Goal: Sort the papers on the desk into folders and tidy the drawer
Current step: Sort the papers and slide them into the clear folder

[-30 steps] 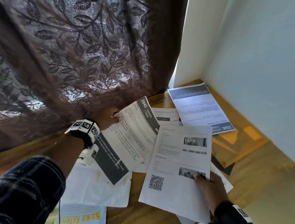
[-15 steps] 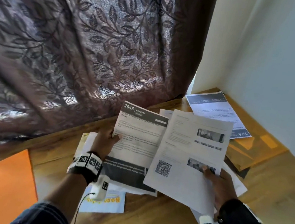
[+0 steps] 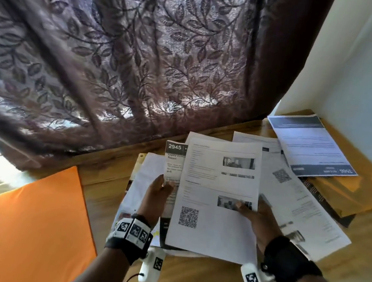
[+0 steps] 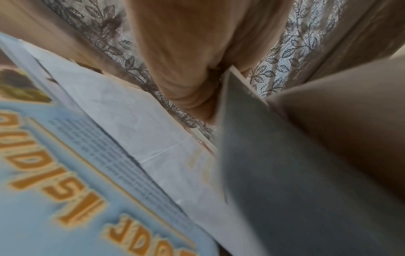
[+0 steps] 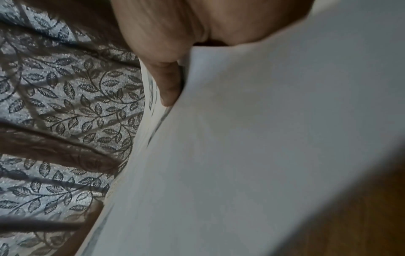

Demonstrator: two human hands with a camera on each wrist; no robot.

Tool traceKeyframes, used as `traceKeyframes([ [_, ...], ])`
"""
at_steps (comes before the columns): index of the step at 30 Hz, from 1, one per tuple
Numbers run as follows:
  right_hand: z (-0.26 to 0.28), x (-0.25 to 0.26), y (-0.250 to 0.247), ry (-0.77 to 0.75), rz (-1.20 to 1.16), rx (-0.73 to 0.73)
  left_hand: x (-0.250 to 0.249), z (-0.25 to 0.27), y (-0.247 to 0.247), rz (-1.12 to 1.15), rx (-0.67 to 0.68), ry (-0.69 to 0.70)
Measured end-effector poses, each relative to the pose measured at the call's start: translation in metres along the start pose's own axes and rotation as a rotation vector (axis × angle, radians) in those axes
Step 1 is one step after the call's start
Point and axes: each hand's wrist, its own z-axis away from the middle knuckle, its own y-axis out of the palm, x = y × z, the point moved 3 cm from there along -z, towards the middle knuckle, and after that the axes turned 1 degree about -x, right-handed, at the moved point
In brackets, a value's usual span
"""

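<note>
you hold one sheet in each hand above the surface.
your left hand pinches the sheet headed 2945 at its left edge, thumb on top; your right hand grips the qr-code sheet at its right edge, overlapping the first. loose papers spread beneath toward the surface's far right corner, and an orange folder lies at its left edge, below the curtain.

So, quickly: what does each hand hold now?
Left hand: holds the sheet marked 2945.
Right hand: holds the QR-code sheet, thumb on top.
</note>
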Motion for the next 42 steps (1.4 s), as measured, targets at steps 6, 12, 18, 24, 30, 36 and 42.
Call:
traceKeyframes([
  [6,0.007,-0.009,0.027,0.000,0.039,0.041,-0.001,0.019,-0.011,0.007,0.135,-0.008],
  [12,0.018,-0.005,0.048,-0.027,0.032,0.094,-0.008,0.037,-0.027,0.122,0.181,-0.028],
  [18,0.021,-0.001,0.065,0.002,-0.131,0.110,-0.019,0.046,-0.040,0.123,0.219,0.077],
  [24,0.023,0.003,0.065,0.065,-0.220,0.113,-0.019,0.050,-0.045,0.051,0.238,0.132],
  [30,0.038,0.047,0.080,-0.336,-0.044,0.003,-0.044,0.054,-0.046,-0.003,0.034,0.345],
  [36,0.042,0.067,0.091,-0.446,-0.077,0.053,-0.072,0.060,-0.050,0.135,-0.059,0.491],
  [42,0.047,0.059,0.093,-0.358,-0.062,0.191,-0.060,0.063,-0.059,0.203,-0.010,0.430],
])
